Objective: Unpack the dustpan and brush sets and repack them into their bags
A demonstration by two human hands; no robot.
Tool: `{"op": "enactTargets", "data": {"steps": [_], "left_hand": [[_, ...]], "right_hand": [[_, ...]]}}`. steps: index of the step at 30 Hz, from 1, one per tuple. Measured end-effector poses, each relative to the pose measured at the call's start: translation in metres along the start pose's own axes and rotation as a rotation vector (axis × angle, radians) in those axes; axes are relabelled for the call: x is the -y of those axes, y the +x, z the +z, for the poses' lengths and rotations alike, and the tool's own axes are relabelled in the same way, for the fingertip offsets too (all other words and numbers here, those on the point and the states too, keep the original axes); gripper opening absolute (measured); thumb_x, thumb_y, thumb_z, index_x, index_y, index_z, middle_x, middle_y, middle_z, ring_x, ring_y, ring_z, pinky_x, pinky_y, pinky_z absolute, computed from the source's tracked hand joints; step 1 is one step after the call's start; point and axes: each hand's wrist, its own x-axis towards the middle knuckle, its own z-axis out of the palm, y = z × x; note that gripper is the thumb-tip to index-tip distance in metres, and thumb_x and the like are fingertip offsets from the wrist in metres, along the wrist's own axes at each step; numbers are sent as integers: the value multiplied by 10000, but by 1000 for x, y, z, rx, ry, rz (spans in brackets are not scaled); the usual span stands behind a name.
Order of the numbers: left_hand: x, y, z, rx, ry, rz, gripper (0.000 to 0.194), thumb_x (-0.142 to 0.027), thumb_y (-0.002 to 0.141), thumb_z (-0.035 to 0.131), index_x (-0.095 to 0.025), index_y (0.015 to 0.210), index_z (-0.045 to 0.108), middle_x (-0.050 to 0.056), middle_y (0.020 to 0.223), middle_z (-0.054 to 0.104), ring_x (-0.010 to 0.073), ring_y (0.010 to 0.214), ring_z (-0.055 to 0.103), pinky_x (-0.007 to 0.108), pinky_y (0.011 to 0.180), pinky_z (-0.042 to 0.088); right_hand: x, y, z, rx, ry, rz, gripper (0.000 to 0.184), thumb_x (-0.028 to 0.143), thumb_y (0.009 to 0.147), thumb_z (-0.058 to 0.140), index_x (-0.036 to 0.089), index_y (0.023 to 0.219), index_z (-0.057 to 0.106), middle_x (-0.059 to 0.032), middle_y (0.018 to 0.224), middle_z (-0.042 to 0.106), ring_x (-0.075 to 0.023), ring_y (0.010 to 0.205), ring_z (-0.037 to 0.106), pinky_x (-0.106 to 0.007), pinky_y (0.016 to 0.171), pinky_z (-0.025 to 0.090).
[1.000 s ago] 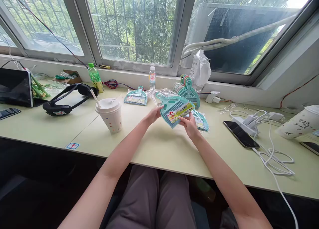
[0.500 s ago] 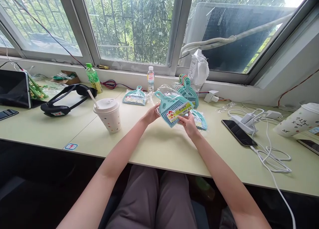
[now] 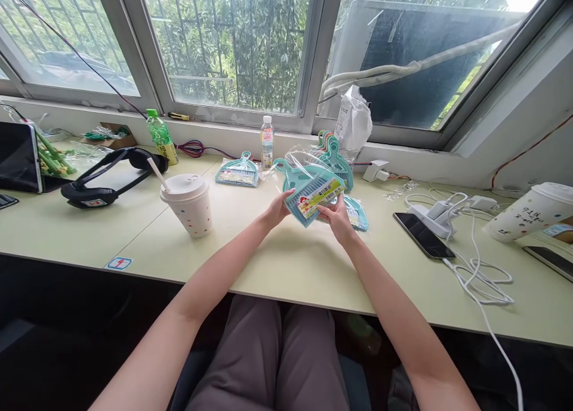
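Between my hands, tilted above the table, is a teal dustpan and brush set (image 3: 308,190) in clear plastic wrap with a yellow label. My left hand (image 3: 278,209) grips its left edge. The fingers of my right hand (image 3: 336,218) pinch its lower right edge, thumb on the front. Behind my right hand another wrapped dustpan set (image 3: 357,214) lies on the table, partly hidden. One more wrapped set (image 3: 237,171) lies farther back on the left. A row of dustpans (image 3: 339,162) in several colours stands against the wall.
A paper cup with a straw (image 3: 188,206) stands left of my arms, with a black headset (image 3: 114,177) beyond it. Bottles, one green (image 3: 161,138) and one clear (image 3: 267,141), stand at the back. A phone (image 3: 424,235), white cables (image 3: 481,268) and a tilted cup (image 3: 532,213) occupy the right.
The whole view has shifted slightly, so objects on the table sit farther left. Both hands still hold the dustpan set; my left hand's grip has moved slightly along its edge.
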Motion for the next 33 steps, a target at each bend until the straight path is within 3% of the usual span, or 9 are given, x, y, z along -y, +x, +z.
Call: {"op": "enactTargets", "data": {"steps": [3,9,16,21,27,30,33], "left_hand": [[-1,0,-2,-5,8,18,330,-431,900,629,-165,1070,726,82,1033,789,249,986,731,365,918,564],[7,-5,9,106,67,16,467,-472,805,754,-159,1148,702,103,1120,770,258,1010,731,370,887,571],[20,-2,19,-85,28,140,612,-488,713,847,-216,1199,594,87,1158,746,267,1084,714,379,877,594],[20,-2,16,-73,99,134,652,-348,605,919,-217,1134,562,87,1180,719,282,1113,696,459,932,582],[26,-2,17,-81,133,99,596,-257,633,878,-190,1133,561,114,1202,699,296,1093,687,496,928,585],[26,-2,18,-114,117,87,582,-245,671,851,-187,1152,527,120,1226,688,292,1092,686,480,919,594],[25,-2,18,-86,162,118,617,-285,702,837,-210,1198,478,110,1259,663,297,1131,670,476,910,597]], "right_hand": [[1,-1,2,35,-10,13,955,336,633,884,383,1434,366,17,1052,760,-245,983,755,-406,836,661],[-3,-2,6,-76,19,0,1092,334,634,854,369,1530,229,30,1041,757,-225,993,749,-393,869,649],[-11,-3,9,-165,18,-44,1028,309,642,835,398,1503,281,25,1131,733,-197,989,743,-368,861,652],[-10,-3,8,-172,24,-50,979,278,660,814,406,1485,303,16,1172,728,-198,998,744,-358,854,656],[-12,-3,7,-193,17,-51,992,266,649,808,355,1498,304,13,1097,739,-210,949,746,-418,879,652],[-15,-1,7,-192,32,-38,884,280,682,792,335,1456,368,8,1096,735,-213,944,746,-429,882,652],[-18,5,1,-239,49,11,620,312,754,734,318,1320,481,9,1084,726,-204,878,750,-415,815,667]]}}
